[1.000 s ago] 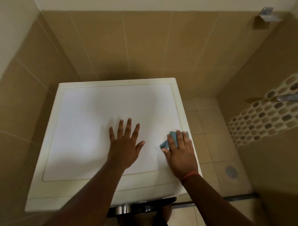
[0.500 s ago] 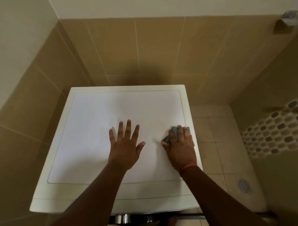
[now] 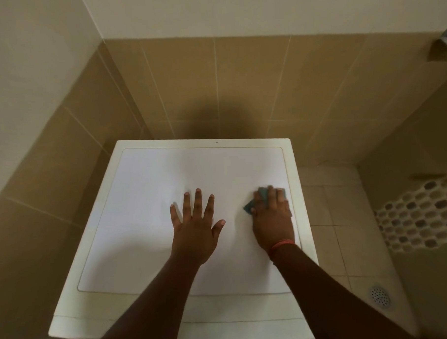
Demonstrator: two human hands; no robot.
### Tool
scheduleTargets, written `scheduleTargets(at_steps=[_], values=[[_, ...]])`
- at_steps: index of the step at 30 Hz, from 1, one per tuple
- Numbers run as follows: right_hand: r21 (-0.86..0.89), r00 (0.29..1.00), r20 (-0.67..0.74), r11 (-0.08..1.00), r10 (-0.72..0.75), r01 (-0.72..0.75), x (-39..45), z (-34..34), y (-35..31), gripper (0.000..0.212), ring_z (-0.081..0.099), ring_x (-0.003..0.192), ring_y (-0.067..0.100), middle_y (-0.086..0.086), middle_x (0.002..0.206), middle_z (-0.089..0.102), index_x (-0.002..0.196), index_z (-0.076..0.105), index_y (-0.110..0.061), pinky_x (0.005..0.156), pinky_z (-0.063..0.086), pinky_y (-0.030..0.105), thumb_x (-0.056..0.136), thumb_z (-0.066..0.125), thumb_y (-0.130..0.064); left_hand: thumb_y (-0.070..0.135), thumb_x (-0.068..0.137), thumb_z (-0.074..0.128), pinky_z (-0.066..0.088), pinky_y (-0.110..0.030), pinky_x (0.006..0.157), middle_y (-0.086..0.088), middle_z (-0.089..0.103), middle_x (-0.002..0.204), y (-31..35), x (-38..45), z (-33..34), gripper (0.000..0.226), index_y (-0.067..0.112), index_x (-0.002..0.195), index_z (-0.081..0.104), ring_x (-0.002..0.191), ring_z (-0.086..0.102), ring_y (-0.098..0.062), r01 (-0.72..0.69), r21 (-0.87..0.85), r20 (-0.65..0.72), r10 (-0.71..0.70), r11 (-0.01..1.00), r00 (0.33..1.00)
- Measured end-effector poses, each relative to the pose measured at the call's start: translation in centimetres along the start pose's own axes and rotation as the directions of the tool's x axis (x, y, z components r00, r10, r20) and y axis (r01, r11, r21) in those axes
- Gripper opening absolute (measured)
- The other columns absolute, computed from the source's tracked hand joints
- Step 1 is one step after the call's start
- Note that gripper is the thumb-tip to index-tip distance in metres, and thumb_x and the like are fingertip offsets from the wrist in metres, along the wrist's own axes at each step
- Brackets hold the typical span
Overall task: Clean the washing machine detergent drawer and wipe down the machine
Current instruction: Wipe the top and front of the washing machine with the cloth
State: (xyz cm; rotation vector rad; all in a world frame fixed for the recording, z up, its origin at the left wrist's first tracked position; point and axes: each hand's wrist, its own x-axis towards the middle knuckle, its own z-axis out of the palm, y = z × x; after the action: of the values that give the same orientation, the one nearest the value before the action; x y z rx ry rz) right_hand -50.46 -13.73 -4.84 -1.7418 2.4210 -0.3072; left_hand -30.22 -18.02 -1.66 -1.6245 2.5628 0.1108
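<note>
Blue cloth (image 3: 263, 197) under right hand (image 3: 272, 218)

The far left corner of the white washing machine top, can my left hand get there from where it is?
Probably yes. The left hand lies flat mid-lid, and the white washing machine top between it and that corner carries nothing.

Left hand (image 3: 194, 229) flat on washing machine top (image 3: 147, 198), mid-panel; right hand (image 3: 272, 218) to its right, on cloth (image 3: 249, 206) near right edge; floor drain (image 3: 380, 296) right, below.
</note>
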Motion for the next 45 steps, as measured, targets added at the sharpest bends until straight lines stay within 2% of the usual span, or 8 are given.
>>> scheduleTargets(at_steps=[5,8,11,19,26,33,40,45], values=[[-0.009,0.93,0.051,0.931,-0.365,0.365,2.1,0.4,-1.7,0.046,0.021,0.147,0.035,0.008,0.158,0.029,0.147,0.041,-0.027,0.118,0.029,0.05,0.101,0.047,-0.027,0.062,0.097,0.005,0.02,-0.067,0.112,-0.014,0.017,0.163,-0.4,0.4,0.1,0.073,0.022,0.156,0.021,0.149,0.013,-0.04,-0.014,-0.014,0.002,0.014,1.0,1.0],[-0.069,0.987,-0.055,0.987,-0.152,0.149,4.9,-0.1,1.3,0.048,0.034,0.138,0.04,0.019,0.149,0.04,0.142,0.049,-0.02,0.109,0.04,0.049,0.095,0.052,-0.017,0.063,0.096,0.001,0.019,-0.067,0.112,-0.014,0.016,0.163,-1.7,1.0,0.1,0.075,0.022,0.156,0.021,0.149,0.013,-0.04,-0.007,-0.008,-0.004,0.007,1.0,1.0],[-0.079,0.996,-0.029,0.993,0.087,-0.089,6.8,0.2,1.9,0.057,0.02,0.144,0.046,0.023,0.156,0.029,0.149,0.039,-0.019,0.12,0.02,0.052,0.093,0.052,-0.022,0.063,0.096,0.001,0.017,-0.067,0.114,-0.014,0.014,0.163,-2.8,1.4,0.1,0.075,0.022,0.156,0.019,0.15,0.011,-0.04,0.022,-0.004,-0.015,-0.022,1.0,1.0],[-0.05,0.926,0.025,0.924,-0.378,0.378,11.1,1.1,-2.2,0.042,0.034,0.138,0.039,0.016,0.149,0.041,0.14,0.051,-0.021,0.114,0.034,0.045,0.099,0.044,-0.024,0.065,0.095,0.009,0.019,-0.069,0.112,-0.015,0.017,0.162,-6.4,2.5,0.1,0.077,0.02,0.155,0.023,0.148,0.015,-0.042,0.009,-0.007,-0.058,-0.01,1.0,0.998],[-0.147,0.986,-0.046,0.976,0.157,-0.162,14.0,-0.5,1.7,0.056,0.017,0.144,0.045,0.022,0.156,0.024,0.15,0.033,-0.02,0.119,0.018,0.049,0.095,0.042,-0.027,0.067,0.093,0.008,0.017,-0.07,0.112,-0.016,0.018,0.162,-8.9,3.0,0.1,0.08,0.019,0.155,0.025,0.148,0.015,-0.043,0.061,-0.009,-0.046,-0.062,0.998,0.997],[-0.125,0.932,0.136,0.927,-0.336,0.352,16.9,1.1,-4.4,0.051,0.015,0.147,0.038,0.012,0.16,0.023,0.152,0.034,-0.024,0.12,0.023,0.047,0.101,0.045,-0.024,0.066,0.093,0.013,0.021,-0.071,0.11,-0.018,0.022,0.16,-8.6,3.5,0.4,0.079,0.018,0.154,0.03,0.147,0.019,-0.044,0.027,-0.018,-0.037,-0.028,0.999,0.999],[-0.16,0.99,0.001,0.977,0.14,-0.138,16.3,-0.9,3.4,0.057,0.013,0.146,0.043,0.021,0.16,0.015,0.155,0.023,-0.02,0.12,0.014,0.045,0.099,0.03,-0.027,0.066,0.093,0.015,0.019,-0.071,0.11,-0.018,0.022,0.16,-10.8,3.0,0.5,0.079,0.017,0.154,0.028,0.147,0.018,-0.045,0.06,-0.01,-0.044,-0.061,0.998,0.997],[-0.047,0.984,0.026,0.983,-0.177,0.178,14.5,0.2,0.3,0.049,0.022,0.143,0.046,0.022,0.156,0.03,0.147,0.042,-0.014,0.119,0.02,0.051,0.099,0.041,-0.013,0.064,0.092,0.019,0.022,-0.073,0.108,-0.021,0.025,0.159,-10.7,2.6,0.4,0.079,0.014,0.152,0.033,0.145,0.022,-0.047,0.052,-0.009,-0.019,-0.053,0.999,0.998]])
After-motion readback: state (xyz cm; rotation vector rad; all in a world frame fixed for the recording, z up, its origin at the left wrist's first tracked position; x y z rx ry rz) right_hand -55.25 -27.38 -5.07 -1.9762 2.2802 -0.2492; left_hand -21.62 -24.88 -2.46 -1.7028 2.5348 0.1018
